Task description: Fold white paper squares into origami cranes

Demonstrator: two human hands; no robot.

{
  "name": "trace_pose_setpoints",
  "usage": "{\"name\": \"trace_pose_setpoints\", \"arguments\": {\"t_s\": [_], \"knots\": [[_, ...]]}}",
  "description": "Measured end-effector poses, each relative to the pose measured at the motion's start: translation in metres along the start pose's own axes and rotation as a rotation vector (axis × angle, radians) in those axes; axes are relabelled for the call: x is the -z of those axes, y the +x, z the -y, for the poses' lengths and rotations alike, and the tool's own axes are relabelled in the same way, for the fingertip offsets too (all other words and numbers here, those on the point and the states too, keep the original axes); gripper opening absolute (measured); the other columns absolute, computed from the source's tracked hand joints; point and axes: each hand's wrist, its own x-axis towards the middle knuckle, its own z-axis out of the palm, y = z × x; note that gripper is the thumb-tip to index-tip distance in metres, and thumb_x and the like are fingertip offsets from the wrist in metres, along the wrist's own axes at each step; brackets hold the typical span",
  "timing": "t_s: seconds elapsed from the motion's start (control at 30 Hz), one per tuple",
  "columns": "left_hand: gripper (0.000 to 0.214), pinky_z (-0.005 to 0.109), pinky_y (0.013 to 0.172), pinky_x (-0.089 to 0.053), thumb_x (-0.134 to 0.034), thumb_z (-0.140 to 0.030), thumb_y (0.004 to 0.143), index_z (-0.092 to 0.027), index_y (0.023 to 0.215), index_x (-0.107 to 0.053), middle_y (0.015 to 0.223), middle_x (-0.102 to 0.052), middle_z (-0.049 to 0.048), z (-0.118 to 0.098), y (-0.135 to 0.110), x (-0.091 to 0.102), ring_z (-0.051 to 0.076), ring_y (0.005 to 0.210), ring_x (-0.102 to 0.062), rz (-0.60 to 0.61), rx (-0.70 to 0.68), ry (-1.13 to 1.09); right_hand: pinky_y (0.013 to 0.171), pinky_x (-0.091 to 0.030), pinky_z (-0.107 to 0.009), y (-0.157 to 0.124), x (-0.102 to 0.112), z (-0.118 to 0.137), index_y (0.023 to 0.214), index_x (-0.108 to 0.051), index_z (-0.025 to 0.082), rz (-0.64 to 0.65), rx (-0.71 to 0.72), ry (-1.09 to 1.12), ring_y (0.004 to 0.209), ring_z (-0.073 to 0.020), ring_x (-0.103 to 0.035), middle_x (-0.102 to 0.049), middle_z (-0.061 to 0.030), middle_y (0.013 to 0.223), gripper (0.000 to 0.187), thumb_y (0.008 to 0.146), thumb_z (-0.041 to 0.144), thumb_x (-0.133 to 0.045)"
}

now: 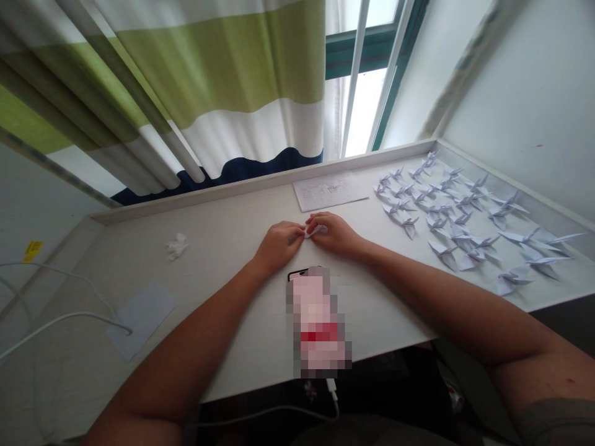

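Observation:
My left hand point(282, 240) and my right hand point(335, 231) meet at the middle of the white table point(223, 248). Between their fingertips is a small piece of folded white paper point(317, 231), partly hidden by the fingers. Both hands are closed on it, the left from its left side and the right curled around its right side. A phone point(316, 319), its screen blurred out, lies just below the hands with a white cable plugged into its lower end.
Several folded white paper cranes point(460, 229) cover the table's right side. A printed sheet point(330, 191) lies beyond my hands. On the left are crumpled tissue point(176, 246), a square paper sheet point(142, 317) and a white cable point(69, 317) over it. A raised rim point(260, 181) runs along the back, before a curtain point(223, 74).

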Motion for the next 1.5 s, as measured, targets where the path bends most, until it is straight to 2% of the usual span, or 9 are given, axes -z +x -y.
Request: {"name": "trace_pose_setpoints", "arguments": {"t_s": [0.17, 0.33, 0.47, 0.63, 0.73, 1.03, 1.2, 1.33, 1.5], "knots": [[0.016, 0.054, 0.107, -0.050, -0.066, -0.023, 0.094, -0.023, 0.092, -0.082, 0.115, -0.083, 0.0095, -0.011, -0.001, 0.002, 0.032, 0.113, -0.072, 0.019, -0.008, 0.196, 0.117, -0.041, -0.059, 0.000, 0.010, 0.000, 0.083, -0.080, 0.025, 0.041, 0.079, -0.185, 0.132, -0.0363, -0.065, -0.081, -0.0078, 0.121, 0.006, 0.082, 0.019, -0.078], [0.015, 0.053, 0.104, -0.047, -0.070, -0.030, 0.096, -0.023, 0.092, -0.083, 0.108, -0.082, 0.0097, -0.014, 0.000, 0.004, 0.032, 0.111, -0.069, 0.037, -0.012, 0.279, 0.105, -0.047, -0.052, 0.002, 0.018, -0.005, 0.092, -0.083, 0.026, 0.150, 0.164, -0.183, 0.115, -0.0308, -0.070, -0.082, -0.0067, 0.114, 0.010, 0.094, 0.028, -0.074], [0.015, 0.050, 0.100, -0.049, -0.072, -0.033, 0.096, -0.024, 0.092, -0.083, 0.106, -0.081, 0.0090, -0.008, 0.000, 0.003, 0.031, 0.106, -0.068, 0.043, -0.005, 0.250, 0.098, -0.049, -0.046, 0.004, 0.018, -0.011, 0.094, -0.084, 0.029, 0.179, 0.193, -0.133, 0.104, -0.0261, -0.070, -0.082, -0.0038, 0.107, 0.012, 0.098, 0.030, -0.073], [0.018, 0.047, 0.097, -0.050, -0.067, -0.032, 0.099, -0.025, 0.092, -0.082, 0.107, -0.080, 0.0079, -0.006, 0.001, 0.004, 0.029, 0.104, -0.068, 0.073, -0.007, 0.218, 0.097, -0.050, -0.045, 0.004, 0.018, -0.013, 0.093, -0.084, 0.030, 0.202, 0.184, -0.137, 0.102, -0.0252, -0.070, -0.082, -0.0033, 0.110, 0.014, 0.099, 0.030, -0.072], [0.015, 0.048, 0.098, -0.050, -0.072, -0.034, 0.095, -0.024, 0.095, -0.083, 0.106, -0.080, 0.0085, -0.007, 0.001, 0.005, 0.029, 0.103, -0.068, 0.067, 0.021, 0.179, 0.097, -0.052, -0.046, 0.004, 0.018, -0.011, 0.095, -0.084, 0.028, 0.203, 0.183, -0.130, 0.101, -0.0254, -0.070, -0.082, -0.0047, 0.110, 0.016, 0.100, 0.029, -0.069], [0.017, 0.046, 0.096, -0.052, -0.068, -0.031, 0.098, -0.024, 0.094, -0.083, 0.103, -0.080, 0.0077, -0.002, 0.002, 0.004, 0.028, 0.100, -0.069, 0.064, 0.038, 0.107, 0.093, -0.056, -0.044, 0.004, 0.018, -0.012, 0.092, -0.085, 0.028, 0.159, 0.138, -0.034, 0.097, -0.0248, -0.072, -0.082, -0.0049, 0.103, 0.014, 0.095, 0.027, -0.071], [0.013, 0.046, 0.096, -0.053, -0.074, -0.034, 0.093, -0.024, 0.096, -0.082, 0.105, -0.080, 0.0077, -0.001, 0.002, 0.004, 0.028, 0.103, -0.069, 0.065, 0.050, 0.082, 0.094, -0.057, -0.044, 0.005, 0.017, -0.014, 0.094, -0.085, 0.029, 0.158, 0.132, -0.004, 0.097, -0.0245, -0.072, -0.082, -0.0045, 0.103, 0.010, 0.092, 0.030, -0.075], [0.017, 0.045, 0.096, -0.053, -0.067, -0.031, 0.098, -0.025, 0.094, -0.082, 0.103, -0.080, 0.0075, -0.001, 0.002, 0.004, 0.027, 0.102, -0.069, 0.053, 0.049, 0.078, 0.094, -0.057, -0.043, 0.006, 0.018, -0.015, 0.098, -0.085, 0.028, 0.165, 0.136, -0.011, 0.098, -0.0241, -0.072, -0.081, -0.0054, 0.104, 0.012, 0.092, 0.031, -0.075], [0.012, 0.047, 0.097, -0.053, -0.074, -0.034, 0.093, -0.025, 0.095, -0.082, 0.105, -0.080, 0.0076, -0.001, 0.001, 0.004, 0.029, 0.104, -0.069, 0.047, 0.059, 0.054, 0.094, -0.057, -0.044, 0.005, 0.018, -0.016, 0.094, -0.085, 0.029, 0.157, 0.139, -0.011, 0.096, -0.0240, -0.073, -0.082, -0.0046, 0.103, 0.012, 0.093, 0.029, -0.073]]}}
